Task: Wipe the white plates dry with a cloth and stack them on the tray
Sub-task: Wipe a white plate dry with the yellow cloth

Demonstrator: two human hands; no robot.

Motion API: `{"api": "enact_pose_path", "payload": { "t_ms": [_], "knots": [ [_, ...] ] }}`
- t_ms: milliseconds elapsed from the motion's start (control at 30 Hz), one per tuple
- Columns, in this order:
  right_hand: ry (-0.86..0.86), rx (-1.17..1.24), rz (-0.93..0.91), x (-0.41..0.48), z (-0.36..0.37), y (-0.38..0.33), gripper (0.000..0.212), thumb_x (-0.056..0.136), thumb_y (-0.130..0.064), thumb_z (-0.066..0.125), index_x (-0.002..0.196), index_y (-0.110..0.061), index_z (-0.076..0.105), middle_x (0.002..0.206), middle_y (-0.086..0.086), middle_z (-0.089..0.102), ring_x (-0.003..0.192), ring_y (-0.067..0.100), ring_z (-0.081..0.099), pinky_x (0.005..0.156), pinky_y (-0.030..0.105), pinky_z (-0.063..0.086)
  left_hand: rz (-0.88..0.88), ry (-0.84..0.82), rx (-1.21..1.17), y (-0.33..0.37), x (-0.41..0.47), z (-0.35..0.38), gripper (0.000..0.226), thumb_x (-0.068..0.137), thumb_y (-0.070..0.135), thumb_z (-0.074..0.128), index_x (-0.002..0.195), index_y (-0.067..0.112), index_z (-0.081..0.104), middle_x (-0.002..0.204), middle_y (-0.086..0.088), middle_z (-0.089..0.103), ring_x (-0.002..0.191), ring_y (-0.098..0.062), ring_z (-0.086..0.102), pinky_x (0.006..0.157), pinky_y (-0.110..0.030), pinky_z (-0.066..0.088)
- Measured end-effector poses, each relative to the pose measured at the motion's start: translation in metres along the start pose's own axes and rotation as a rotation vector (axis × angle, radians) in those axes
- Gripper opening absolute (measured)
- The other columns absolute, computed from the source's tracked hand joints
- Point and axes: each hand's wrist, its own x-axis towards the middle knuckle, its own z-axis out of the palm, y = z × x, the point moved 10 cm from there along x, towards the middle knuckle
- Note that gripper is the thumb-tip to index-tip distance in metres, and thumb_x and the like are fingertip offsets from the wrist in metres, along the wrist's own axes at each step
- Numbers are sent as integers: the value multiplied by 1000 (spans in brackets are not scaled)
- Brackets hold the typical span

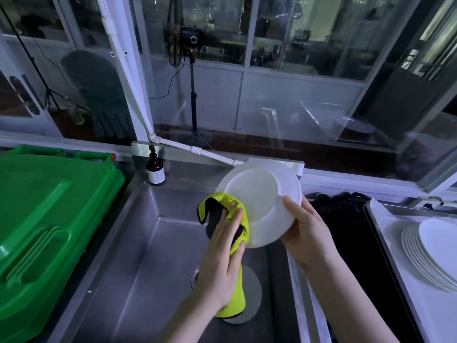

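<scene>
Over the steel sink (138, 243) I hold a white plate (257, 194) tilted on edge. My right hand (306, 231) grips its right rim, thumb on the face. My left hand (222, 251) presses a yellow-green cloth (237, 214) with black edging against the plate's lower left rim, fingers straight. The cloth's tail hangs down below my left wrist. At the right, a stack of several white plates (430, 253) lies on a tray (385, 233).
A green bin lid (49, 219) fills the left side. A brown pump bottle (155, 169) stands at the sink's back left corner. A grey round disc (252, 293) lies near the sink drain. A dark basin (346, 243) sits between sink and tray.
</scene>
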Motion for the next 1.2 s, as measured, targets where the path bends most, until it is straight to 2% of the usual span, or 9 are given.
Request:
{"api": "enact_pose_path", "payload": {
  "t_ms": [167,300,433,567,667,767,1000,1067,1200],
  "knots": [
    [32,40,-8,4,-5,-8,30,96,-14,54,121,-21,68,119,12,71,102,25,70,79,37,61,-221,103,-64,-32,-3,-10,52,100,40,35,150,45,20,158,13,30,143,-9,34,114,-42,34],
    [51,82,-30,7,-1,-9,33,100,-14,49,130,-19,62,124,13,69,107,27,70,85,41,60,12,63,83,2,-8,7,55,104,35,35,156,32,17,163,13,14,150,-13,14,119,-39,22],
    [105,138,8,4,5,12,35,102,-11,46,136,-10,56,128,25,64,118,40,63,102,52,49,136,-49,247,26,4,29,54,105,34,29,157,24,16,165,5,10,152,-19,9,117,-55,22],
    [130,168,81,1,4,27,27,102,-10,46,123,-7,63,123,29,65,103,36,69,96,49,53,168,-94,343,34,20,33,53,105,41,21,156,27,18,164,7,13,151,-14,13,118,-52,22],
    [153,147,74,6,-2,20,30,102,-10,46,129,-7,60,126,28,64,117,42,62,104,55,46,154,-96,277,24,15,25,54,105,36,31,156,26,20,164,8,13,151,-15,12,119,-46,23],
    [161,134,48,9,-8,9,34,103,-13,45,134,-9,57,129,23,65,122,40,60,98,51,51,122,-45,261,13,3,13,58,101,29,40,156,24,22,164,9,13,151,-16,12,117,-48,27],
    [143,172,56,2,1,24,29,102,-10,45,125,-9,63,122,26,67,111,39,66,97,48,54,254,-147,379,37,12,34,59,100,25,37,156,26,19,165,2,12,151,-21,13,118,-53,20],
    [122,197,87,-2,6,34,28,102,-8,45,121,-7,65,118,24,69,104,34,70,88,41,59,213,-163,346,34,27,34,58,100,28,34,156,30,18,164,5,14,151,-15,14,120,-48,20],
    [89,173,95,-4,7,35,34,102,-8,42,131,-4,59,126,25,66,118,38,64,104,50,46,32,-133,186,9,49,21,51,101,29,41,151,27,33,161,7,23,149,-11,19,118,-44,25]
  ]
}}
